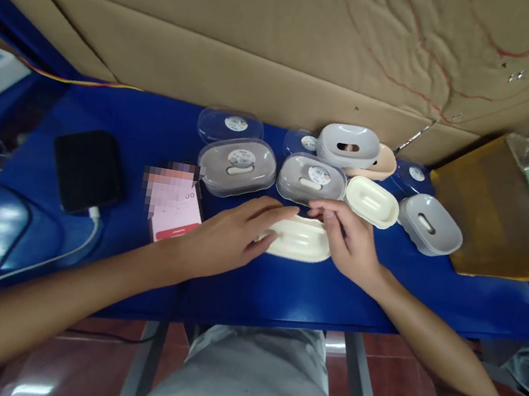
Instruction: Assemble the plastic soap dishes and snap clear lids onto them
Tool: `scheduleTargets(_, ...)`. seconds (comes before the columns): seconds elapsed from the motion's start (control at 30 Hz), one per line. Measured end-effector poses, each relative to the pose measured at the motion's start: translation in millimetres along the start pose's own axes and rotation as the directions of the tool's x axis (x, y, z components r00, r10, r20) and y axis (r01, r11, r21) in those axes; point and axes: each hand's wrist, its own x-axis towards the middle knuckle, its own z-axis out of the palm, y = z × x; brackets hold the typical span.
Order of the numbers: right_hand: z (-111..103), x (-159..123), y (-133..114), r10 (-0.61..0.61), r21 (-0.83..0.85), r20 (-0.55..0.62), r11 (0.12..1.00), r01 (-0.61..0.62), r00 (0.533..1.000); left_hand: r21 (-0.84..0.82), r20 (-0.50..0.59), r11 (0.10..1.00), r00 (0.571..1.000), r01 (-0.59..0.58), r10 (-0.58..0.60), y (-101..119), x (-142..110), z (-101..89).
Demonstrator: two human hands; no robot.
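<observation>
1. A phone [176, 210] lay on the blue bench [279, 292] just left of the left hand [232, 236], whose fingers [271, 216] were spread.
2. A cream soap dish [295, 240] sat between both hands, touching those fingers.
3. The right hand [351, 243] curved its fingers [326, 218] against the dish; any pinch was unclear.
4. A white soap tray [371, 202] lay just beyond them.

Table [248, 297], top: one soap dish [295, 242] at front centre, a phone [176, 210] to its left, a power bank [87, 172] further left, its cable [58, 261] trailing over the table's edge. Behind the dish, lidded soap dishes [236, 166] side by side — a stacked pair of dishes [347, 145] beyond them, two uncovered soap dishes [372, 202] to the right. Cardboard wall [270, 43] behind all.
</observation>
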Motion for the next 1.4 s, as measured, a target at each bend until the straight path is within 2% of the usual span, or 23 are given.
scheduleTargets(0.07, -6, 2, 13, -0.050, -0.073, -0.026, 0.996, 0.048, 0.998, -0.093, 0.024, 0.991, 0.995, 0.095, -0.093, -4, -3, 1.1)
scheduleTargets(0.13, -13, 3, 28, -0.139, -0.237, -0.017, 0.963, 0.131, 0.990, -0.118, 0.034, 0.980, 0.987, 0.163, -0.160, -8, -8, 2.9)
scheduleTargets(0.2, -19, 3, 41, -0.168, -0.397, 0.051, 0.901, 0.175, 0.984, -0.075, 0.020, 0.984, 0.986, 0.165, -0.163, -12, -12, 4.7)
scheduleTargets(0.27, -21, 3, 51, -0.112, -0.475, 0.118, 0.866, 0.155, 0.987, -0.002, 0.020, 0.995, 0.995, 0.097, -0.097, -14, -15, 5.5)
scheduleTargets(0.37, -20, 3, 58, -0.066, -0.494, 0.124, 0.861, 0.119, 0.990, 0.077, 0.111, 0.996, 0.993, -0.037, 0.029, -15, -17, 3.9)
scheduleTargets(0.43, -19, 3, 59, -0.072, -0.488, 0.095, 0.866, 0.109, 0.993, 0.111, 0.183, 0.990, 0.981, -0.088, 0.066, -13, -17, 1.5)
scheduleTargets(0.53, -23, 2, 55, -0.088, -0.460, 0.097, 0.879, 0.124, 0.991, 0.167, 0.240, 0.979, 0.968, -0.117, 0.075, -12, -17, -2.2)
scheduleTargets(0.67, -35, 1, 46, -0.120, -0.391, 0.208, 0.899, 0.195, 0.971, 0.156, 0.259, 0.980, 0.963, -0.120, 0.076, -13, -17, -4.6)
scheduleTargets(0.77, -47, 4, 45, -0.086, -0.394, 0.260, 0.900, 0.187, 0.962, 0.127, 0.263, 0.983, 0.960, -0.133, 0.096, -13, -17, -4.8)
scheduleTargets(0.83, -56, 9, 52, -0.055, -0.442, 0.227, 0.884, 0.153, 0.972, 0.110, 0.267, 0.983, 0.957, -0.145, 0.111, -13, -18, -4.6)
scheduleTargets(0.93, -65, 23, 75, -0.006, -0.567, 0.128, 0.820, 0.078, 0.992, 0.091, 0.284, 0.985, 0.952, -0.147, 0.116, -12, -18, -4.6)
scheduleTargets(1.03, -68, 32, 102, 0.010, -0.651, 0.095, 0.757, 0.054, 0.995, 0.090, 0.290, 0.987, 0.952, -0.132, 0.101, -11, -18, -5.0)
scheduleTargets(1.13, -68, 32, 113, -0.006, -0.711, 0.057, 0.701, 0.045, 0.998, 0.105, 0.295, 0.986, 0.951, -0.129, 0.093, -11, -20, -3.7)
scheduleTargets(1.2, -69, 26, 107, -0.050, -0.738, -0.014, 0.675, 0.023, 0.999, 0.101, 0.289, 0.989, 0.954, -0.106, 0.073, -11, -22, -0.8)
scheduleTargets(1.3, -67, 11, 74, -0.176, -0.723, -0.105, 0.689, 0.046, 0.979, 0.062, 0.248, 0.998, 0.969, 0.008, -0.023, -12, -26, 5.4)
scheduleTargets(1.37, -62, 0, 41, -0.273, -0.668, -0.071, 0.727, 0.158, 0.959, 0.019, 0.192, 0.996, 0.977, 0.086, -0.088, -13, -28, 8.8)
scheduleTargets(1.4, -59, -6, 24, -0.318, -0.618, -0.001, 0.746, 0.249, 0.948, -0.008, 0.160, 0.995, 0.982, 0.104, -0.102, -14, -28, 9.7)
